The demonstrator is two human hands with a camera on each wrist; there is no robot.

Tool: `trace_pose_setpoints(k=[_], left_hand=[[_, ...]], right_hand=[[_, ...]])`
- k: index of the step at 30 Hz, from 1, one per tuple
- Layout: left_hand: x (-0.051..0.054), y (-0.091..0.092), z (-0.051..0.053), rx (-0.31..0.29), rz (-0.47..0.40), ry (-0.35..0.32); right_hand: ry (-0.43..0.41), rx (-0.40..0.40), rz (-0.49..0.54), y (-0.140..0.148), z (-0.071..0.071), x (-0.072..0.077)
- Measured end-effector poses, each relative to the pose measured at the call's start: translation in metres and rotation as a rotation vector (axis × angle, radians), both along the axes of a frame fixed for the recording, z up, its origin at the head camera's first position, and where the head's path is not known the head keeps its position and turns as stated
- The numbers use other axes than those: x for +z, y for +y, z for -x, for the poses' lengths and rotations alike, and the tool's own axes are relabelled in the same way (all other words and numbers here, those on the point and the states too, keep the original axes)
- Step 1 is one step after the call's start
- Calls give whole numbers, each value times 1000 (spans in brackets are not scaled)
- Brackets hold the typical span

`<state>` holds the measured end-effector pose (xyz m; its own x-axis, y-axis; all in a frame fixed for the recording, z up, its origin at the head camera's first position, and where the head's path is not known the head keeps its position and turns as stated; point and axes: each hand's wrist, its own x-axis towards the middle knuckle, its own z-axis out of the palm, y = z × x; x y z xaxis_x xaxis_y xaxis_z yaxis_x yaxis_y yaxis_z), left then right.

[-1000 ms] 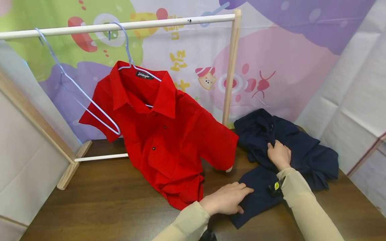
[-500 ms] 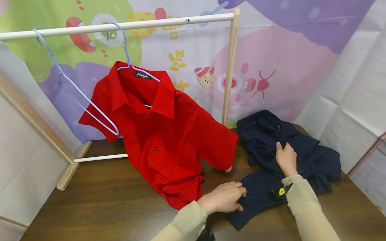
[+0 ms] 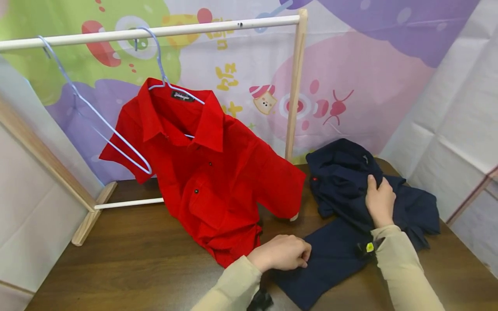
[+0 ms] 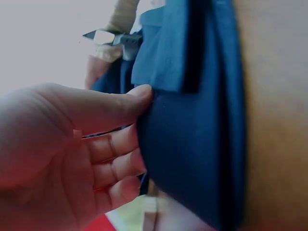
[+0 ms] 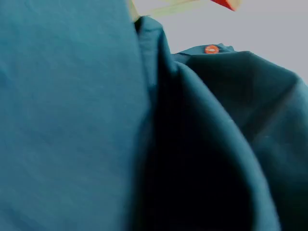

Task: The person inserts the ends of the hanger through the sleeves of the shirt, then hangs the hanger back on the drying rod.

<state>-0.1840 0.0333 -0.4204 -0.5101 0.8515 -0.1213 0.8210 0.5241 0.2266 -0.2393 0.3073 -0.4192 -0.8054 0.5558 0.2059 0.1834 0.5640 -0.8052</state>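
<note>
Tabletop: one dark-brown wood-grain table (image 3: 148, 255), across the lower frame; its grain runs roughly side to side.
Navy garment: one navy-blue cloth garment (image 3: 340, 203) with a red button (image 3: 314, 179), on the table at right; bunched near the back edge, a flatter panel reaching to the lower middle of the frame.
My left hand: my left hand (image 3: 283, 252), lower middle, pinches the edge of that flatter panel between thumb and fingers.
My right hand: my right hand (image 3: 381, 201), right of centre, grips a fold of the bunched part; well apart from my left.
Sleeves: two, pale beige (image 3: 402, 270), entering from the bottom edge; black wrist devices (image 3: 365, 248) at the cuffs.
Rack: one white-railed, pale wooden clothes rack (image 3: 202, 28), its feet on the table, spanning upper left to upper centre.
Red shirt: one short-sleeved red cloth shirt (image 3: 229, 172), hanging centre-left on a light-blue slim hanger; its hem reaches the table.
Second hanger: another light-blue hanger (image 3: 114, 129), on the rail at left.
Backdrop: cartoon-printed fabric in green, purple and pink (image 3: 358, 99), behind the rack.
Side wall: creased white sheeting (image 3: 463, 95), right edge.
</note>
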Motion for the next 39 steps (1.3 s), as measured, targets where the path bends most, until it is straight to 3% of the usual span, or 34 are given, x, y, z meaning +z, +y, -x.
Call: trace_pose_setpoints(k=[11,19,25,29,35,39], left_hand=[[21,-16,2,-10,-78,48],[19,-20,3,-12,-96,224],[18,-25,8,51,-174,252],[22,-27,12,99,-222,249],[29,-27,14,173,-289,258],[31,-27,14,221,-322,225]], right_hand=[[207,-17,-124,-7,-23,40],[306,-34,-172,-15,-40,62],[334,-2,-268,-20,-53,65],[352,80,-314,-20,-60,67],[307,217,-361,-17,-70,69],[304,270,-378,-16,-77,71]])
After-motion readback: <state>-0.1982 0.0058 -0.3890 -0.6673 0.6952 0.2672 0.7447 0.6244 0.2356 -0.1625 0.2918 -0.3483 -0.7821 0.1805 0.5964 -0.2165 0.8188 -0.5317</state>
